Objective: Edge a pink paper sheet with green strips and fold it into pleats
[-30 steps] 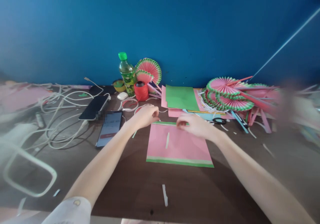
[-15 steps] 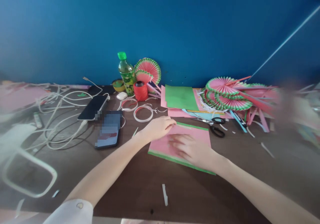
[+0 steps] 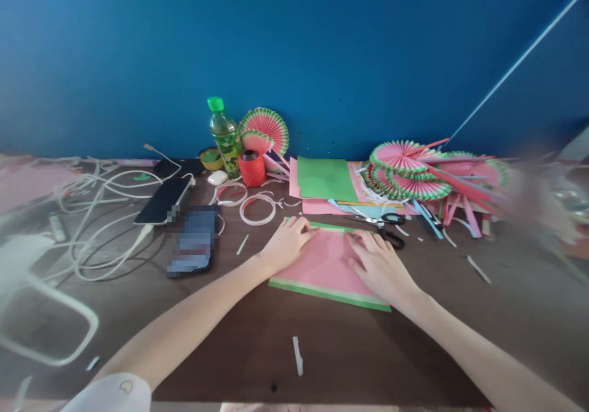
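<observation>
A pink paper sheet [image 3: 322, 265] with green and white edge strips lies flat on the brown table [image 3: 322, 350]. My left hand [image 3: 288, 242] rests on the sheet's far left corner, fingers stretched out flat and pointing right. My right hand [image 3: 380, 265] lies on the sheet's right part, fingers flat and pressed down on the paper. Neither hand holds anything. Scissors [image 3: 384, 228] with black handles lie just beyond the sheet, close to my right fingertips.
Two phones [image 3: 193, 240] and tangled white cables [image 3: 101, 216] fill the left. A green bottle [image 3: 222, 133], a red thread spool [image 3: 251, 168], a folded paper fan [image 3: 263, 131], tape rings [image 3: 256, 209], stacked green paper [image 3: 324, 179] and a heap of fans [image 3: 414, 170] line the back. Paper scraps [image 3: 297, 355] lie about.
Both hands came back from the sheet's far edge and now press flat on it. The loose white strip that lay on the sheet is gone. The sheet has turned slightly.
</observation>
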### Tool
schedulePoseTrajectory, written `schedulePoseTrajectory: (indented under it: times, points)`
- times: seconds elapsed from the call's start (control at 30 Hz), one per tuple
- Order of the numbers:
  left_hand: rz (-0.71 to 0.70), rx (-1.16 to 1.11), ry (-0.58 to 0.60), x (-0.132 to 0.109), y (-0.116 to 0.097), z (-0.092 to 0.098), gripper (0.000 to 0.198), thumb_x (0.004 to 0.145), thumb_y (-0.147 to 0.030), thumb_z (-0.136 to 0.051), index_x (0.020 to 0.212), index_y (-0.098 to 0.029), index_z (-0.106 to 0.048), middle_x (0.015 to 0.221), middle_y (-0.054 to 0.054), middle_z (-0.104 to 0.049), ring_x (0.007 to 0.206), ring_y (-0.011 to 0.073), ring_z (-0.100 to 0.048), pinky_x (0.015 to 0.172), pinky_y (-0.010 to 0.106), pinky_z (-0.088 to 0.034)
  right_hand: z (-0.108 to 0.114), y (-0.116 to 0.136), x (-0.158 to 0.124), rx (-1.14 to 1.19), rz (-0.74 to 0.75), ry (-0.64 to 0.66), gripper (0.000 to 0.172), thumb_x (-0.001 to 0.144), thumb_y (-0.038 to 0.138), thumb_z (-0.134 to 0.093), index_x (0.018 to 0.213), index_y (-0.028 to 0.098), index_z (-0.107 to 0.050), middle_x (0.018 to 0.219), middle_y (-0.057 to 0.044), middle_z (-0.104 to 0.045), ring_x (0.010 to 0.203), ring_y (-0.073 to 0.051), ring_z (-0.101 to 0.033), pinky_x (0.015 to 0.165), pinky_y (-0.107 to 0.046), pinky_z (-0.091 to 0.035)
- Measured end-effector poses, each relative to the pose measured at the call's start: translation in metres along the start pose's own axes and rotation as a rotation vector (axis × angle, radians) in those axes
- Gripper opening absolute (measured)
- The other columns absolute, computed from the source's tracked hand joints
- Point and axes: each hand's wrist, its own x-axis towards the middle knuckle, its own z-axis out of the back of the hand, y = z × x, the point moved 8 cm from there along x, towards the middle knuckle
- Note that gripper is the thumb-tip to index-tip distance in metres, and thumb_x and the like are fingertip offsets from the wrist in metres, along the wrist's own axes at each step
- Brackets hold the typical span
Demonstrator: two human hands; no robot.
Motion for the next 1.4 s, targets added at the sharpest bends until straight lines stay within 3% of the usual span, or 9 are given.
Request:
schedulePoseTrajectory:
  times: [0.17, 0.27, 0.43, 0.67, 1.0, 1.4]
  points:
    - [0.059, 0.026, 0.016, -0.013, 0.005, 0.001, 0.03, 0.087, -0.018, -0.038, 0.107, -0.017, -0.06, 0.098, 0.008, -0.05, 0.09, 0.02, -0.045, 0.084, 0.039, -0.038, -0.001, 0.003, 0.011, -0.056, -0.005, -0.027, 0.042, 0.086, 0.037, -0.039, 0.119, 0.015, -0.053, 0.116, -0.014, -0.053, 0.101, -0.029, -0.048, 0.079, -0.042, -0.042]
    - [0.058, 0.024, -0.031, -0.017, 0.011, 0.003, 0.031, 0.087, -0.018, -0.039, 0.111, -0.018, -0.058, 0.102, 0.008, -0.051, 0.091, 0.0198, -0.045, 0.084, 0.037, -0.038, -0.001, 0.007, 0.015, -0.053, 0.014, -0.061, 0.041, 0.086, 0.036, -0.039, 0.118, 0.017, -0.053, 0.114, -0.013, -0.054, 0.1, -0.028, -0.048, 0.078, -0.041, -0.041]
    - [0.042, 0.045, -0.058, -0.019, 0.013, 0.005, 0.034, 0.085, -0.017, -0.039, 0.115, -0.02, -0.056, 0.104, 0.009, -0.053, 0.092, 0.0208, -0.044, 0.082, 0.037, -0.038, -0.002, 0.007, 0.015, -0.045, 0.01, -0.094, 0.041, 0.087, 0.036, -0.036, 0.121, 0.018, -0.052, 0.114, -0.012, -0.054, 0.098, -0.028, -0.048, 0.077, -0.04, -0.04]
    - [0.031, 0.058, -0.053, -0.018, 0.009, 0.006, 0.03, 0.086, -0.019, -0.039, 0.105, -0.019, -0.062, 0.106, 0.007, -0.055, 0.095, 0.0212, -0.044, 0.082, 0.037, -0.037, -0.002, 0.006, 0.015, -0.032, 0.014, -0.087, 0.041, 0.087, 0.035, -0.036, 0.12, 0.018, -0.052, 0.114, -0.011, -0.054, 0.098, -0.026, -0.048, 0.077, -0.039, -0.04]
    - [0.039, 0.015, -0.04, -0.016, 0.006, 0.006, 0.039, 0.088, -0.027, -0.039, 0.124, -0.015, -0.046, 0.118, 0.008, -0.051, 0.105, 0.0223, -0.043, 0.088, 0.038, -0.034, -0.002, 0.005, 0.014, -0.031, 0.009, -0.082, 0.042, 0.087, 0.037, -0.035, 0.122, 0.018, -0.051, 0.115, -0.01, -0.054, 0.1, -0.026, -0.047, 0.078, -0.039, -0.038]
    - [0.007, 0.023, -0.039, -0.016, 0.004, 0.007, 0.034, 0.088, -0.024, -0.038, 0.118, -0.017, -0.053, 0.114, 0.007, -0.054, 0.104, 0.0209, -0.044, 0.086, 0.037, -0.035, -0.001, 0.006, 0.013, -0.057, 0.008, -0.122, 0.04, 0.086, 0.035, -0.041, 0.12, 0.019, -0.053, 0.113, -0.009, -0.056, 0.097, -0.024, -0.048, 0.076, -0.036, -0.038]
